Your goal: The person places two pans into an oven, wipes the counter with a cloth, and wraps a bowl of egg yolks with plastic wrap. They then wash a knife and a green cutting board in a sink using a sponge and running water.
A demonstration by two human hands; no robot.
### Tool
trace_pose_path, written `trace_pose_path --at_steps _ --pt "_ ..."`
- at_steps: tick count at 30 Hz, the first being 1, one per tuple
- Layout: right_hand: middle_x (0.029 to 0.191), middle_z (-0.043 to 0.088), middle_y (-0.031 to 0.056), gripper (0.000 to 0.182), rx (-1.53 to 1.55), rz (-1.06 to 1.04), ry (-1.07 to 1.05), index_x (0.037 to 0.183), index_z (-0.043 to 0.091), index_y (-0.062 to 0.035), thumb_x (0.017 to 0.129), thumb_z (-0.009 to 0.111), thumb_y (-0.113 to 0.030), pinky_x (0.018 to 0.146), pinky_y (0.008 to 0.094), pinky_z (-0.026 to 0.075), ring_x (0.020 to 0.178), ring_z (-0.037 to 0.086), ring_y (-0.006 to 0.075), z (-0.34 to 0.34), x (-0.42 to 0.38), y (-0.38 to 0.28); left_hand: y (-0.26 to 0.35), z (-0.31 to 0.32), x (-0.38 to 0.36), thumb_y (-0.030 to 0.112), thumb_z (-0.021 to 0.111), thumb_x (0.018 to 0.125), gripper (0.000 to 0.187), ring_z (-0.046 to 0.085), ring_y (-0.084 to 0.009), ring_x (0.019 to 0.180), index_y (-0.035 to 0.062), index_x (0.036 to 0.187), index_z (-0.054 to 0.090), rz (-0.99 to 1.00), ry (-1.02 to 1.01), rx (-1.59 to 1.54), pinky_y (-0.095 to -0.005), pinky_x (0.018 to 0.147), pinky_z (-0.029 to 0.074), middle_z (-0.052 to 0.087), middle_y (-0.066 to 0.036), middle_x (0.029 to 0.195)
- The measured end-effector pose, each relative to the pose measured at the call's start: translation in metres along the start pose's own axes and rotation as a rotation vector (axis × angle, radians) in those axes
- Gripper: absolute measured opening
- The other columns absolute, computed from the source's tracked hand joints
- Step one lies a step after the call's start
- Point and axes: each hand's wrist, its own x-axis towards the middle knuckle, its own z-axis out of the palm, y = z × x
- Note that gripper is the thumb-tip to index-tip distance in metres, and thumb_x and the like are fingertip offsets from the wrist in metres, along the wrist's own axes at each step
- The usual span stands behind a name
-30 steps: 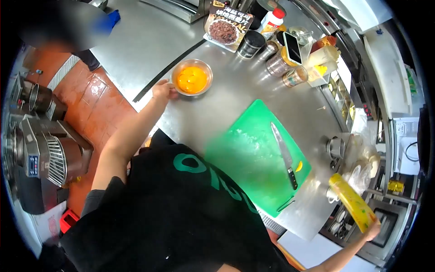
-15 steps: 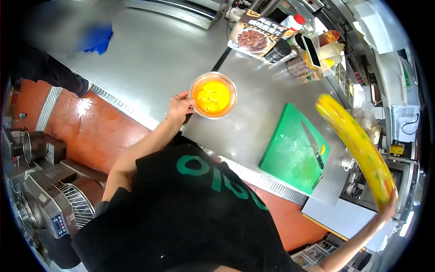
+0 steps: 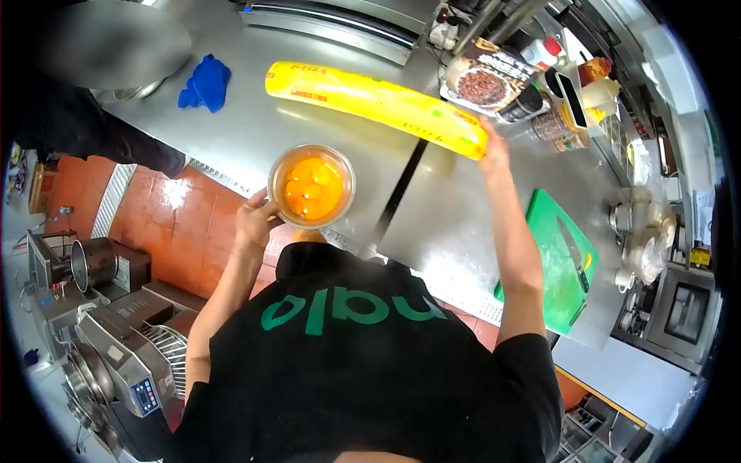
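My left hand [image 3: 256,219] grips the rim of a round metal bowl [image 3: 348,202] at its lower left side, fingers closed on the edge. Several egg yolks [image 3: 312,189] lie in the bowl. It is near the front edge of the steel counter. Further right, my right hand [image 3: 494,147] is closed around the right end of a long yellow printed box [image 3: 378,104], shaped like a cling film box. The box stretches leftward over the counter, beyond the bowl. Its printing is too small to read fully.
A green cutting board [image 3: 552,255] with a knife [image 3: 573,251] lies at right on the steel counter [image 3: 448,208]. Jars and a picture pouch [image 3: 482,81] stand at the back. A blue cloth [image 3: 207,81] lies at left, near another person [image 3: 54,123].
My right hand has swung the yellow box from the far right to across the counter. The bowl in my left hand has shifted left and closer to me; my view has turned left.
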Motion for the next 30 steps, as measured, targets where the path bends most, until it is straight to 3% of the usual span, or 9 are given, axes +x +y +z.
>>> trace_pose_path --at_steps 6,8,11,16,19,20,22,26,30 --pt "0.101 0.059 0.0119 0.042 -0.060 0.081 0.080 0.107 0.053 0.0000 0.078 0.063 -0.029 0.081 0.0333 0.044 0.092 0.056 0.0216 0.093 -0.053 -0.031 0.019 -0.036 0.108 -0.006 0.055 0.072 0.042 0.060 -0.0205 0.072 -0.0024 0.113 0.050 -0.064 -0.099 0.070 -0.0291 0.061 0.052 0.059 -0.010 0.084" --pt "0.107 0.057 0.0122 0.042 -1.141 -0.909 0.362 0.110 0.053 -0.0068 0.075 0.063 -0.029 0.086 0.0357 0.040 0.098 0.052 0.0267 0.105 -0.061 -0.036 0.042 -0.037 0.137 -0.005 0.055 0.072 0.041 0.060 -0.0197 0.072 -0.0026 0.112 0.051 -0.097 -0.248 0.168 -0.0286 0.062 0.051 0.060 -0.010 0.084" --pt "0.110 0.055 0.0098 0.042 -1.199 -1.074 -0.039 0.112 0.054 -0.0133 0.073 0.064 -0.027 0.088 0.0369 0.037 0.102 0.048 0.0285 0.123 -0.066 -0.036 0.068 -0.023 0.152 -0.001 0.057 0.073 0.036 0.060 -0.0177 0.071 -0.0012 0.109 0.054 -0.140 -0.280 0.255 -0.0278 0.062 0.050 0.061 -0.009 0.086" --pt "0.098 0.061 0.0053 0.029 -1.095 -1.009 -0.092 0.102 0.060 -0.0122 0.074 0.063 -0.017 0.081 0.0336 0.040 0.091 0.054 0.0231 0.144 -0.068 -0.034 0.082 -0.019 0.170 0.004 0.062 0.073 0.037 0.059 -0.0163 0.068 0.0011 0.109 0.056 -0.231 -0.400 0.349 -0.0268 0.059 0.048 0.062 -0.008 0.086" --pt "0.089 0.063 0.0059 0.015 -1.039 -1.261 -0.005 0.089 0.062 -0.0081 0.076 0.060 -0.013 0.074 0.0300 0.043 0.079 0.058 0.0210 0.154 -0.060 -0.032 0.113 -0.009 0.172 0.012 0.073 0.065 0.040 0.058 -0.0213 0.073 0.0034 0.101 0.060 0.627 -0.258 0.912 -0.0288 0.062 0.046 0.060 -0.012 0.085" --pt "0.089 0.063 0.0059 0.015 -1.028 -1.260 -0.007 0.089 0.062 -0.0081 0.076 0.060 -0.013 0.074 0.0300 0.043 0.079 0.058 0.0210 0.160 -0.060 -0.028 0.129 0.002 0.173 0.012 0.073 0.065 0.040 0.058 -0.0213 0.073 0.0034 0.101 0.060 0.628 -0.252 0.921 -0.0288 0.062 0.046 0.060 -0.012 0.085" --pt "0.085 0.063 0.0077 0.009 -1.006 -0.929 0.190 0.087 0.060 -0.0051 0.081 0.056 -0.010 0.067 0.0264 0.045 0.070 0.060 0.0181 0.172 -0.060 -0.024 0.172 0.035 0.175 0.014 0.076 0.056 0.046 0.054 -0.0269 0.088 0.0052 0.099 0.061 1.218 -0.215 1.037 -0.0343 0.076 0.043 0.059 -0.012 0.093" --pt "0.078 0.061 0.0071 0.009 0.137 -0.346 0.138 0.085 0.055 0.0007 0.084 0.051 -0.007 0.065 0.0237 0.046 0.068 0.058 0.0142 0.174 -0.045 -0.031 0.171 0.067 0.214 0.014 0.076 0.053 0.048 0.049 -0.0280 0.100 0.0061 0.098 0.061 1.353 -0.365 1.177 -0.0390 0.088 0.036 0.057 -0.010 0.102" --pt "0.076 0.058 0.0075 0.010 0.455 -0.287 -0.026 0.083 0.055 -0.0016 0.086 0.048 -0.008 0.070 0.0274 0.046 0.071 0.056 0.0164 0.151 -0.026 -0.023 0.149 0.071 0.256 0.011 0.075 0.057 0.038 0.051 -0.0273 0.098 0.0049 0.093 0.064 1.207 -0.458 1.092 -0.0382 0.091 0.035 0.059 -0.009 0.104"
